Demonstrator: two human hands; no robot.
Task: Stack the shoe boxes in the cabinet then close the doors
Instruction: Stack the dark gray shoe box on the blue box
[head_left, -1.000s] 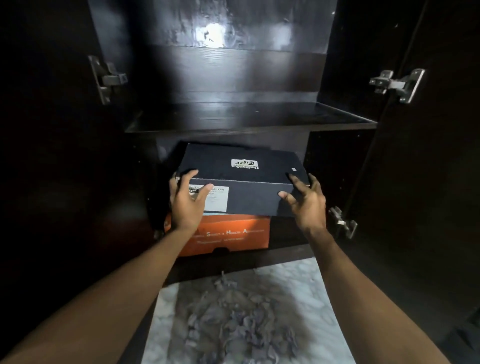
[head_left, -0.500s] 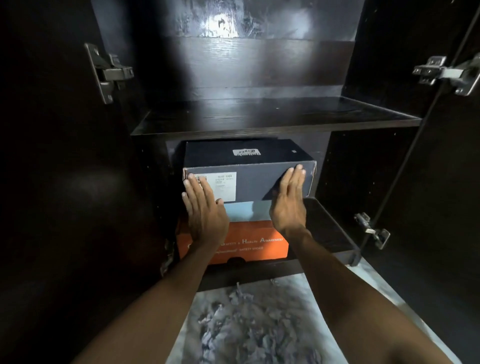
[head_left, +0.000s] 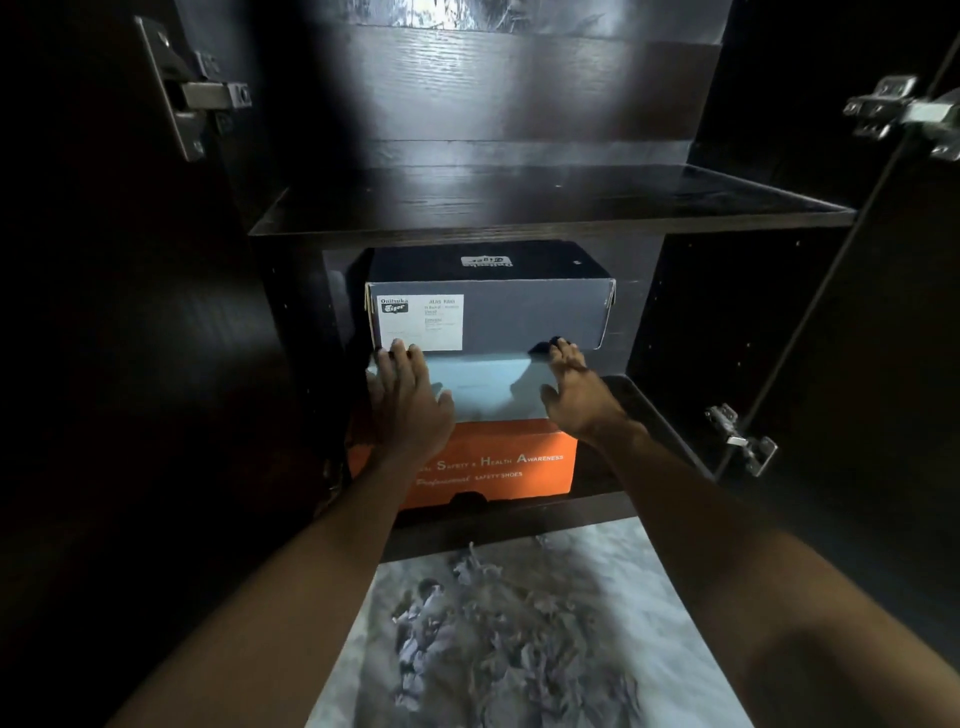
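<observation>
Pressing flat, straight fingers of our left hand (head_left: 410, 400) and right hand (head_left: 574, 387) against the grey box (head_left: 519, 317), at 12 o'clock atop the orange box (head_left: 498, 462).

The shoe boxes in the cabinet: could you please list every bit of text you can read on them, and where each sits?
"Onitsuka Tiger": white label on the dark box front.
Label's other lines: too small to read.
White logo on the dark box lid: upside down, blurred.
"Safety & Health Awareness": orange box front.
"Professional safety shoes": same front, below.
Light blue box: faint print, unreadable.

Bare forearms, no sleeves, bare hands (head_left: 415, 400)
</observation>
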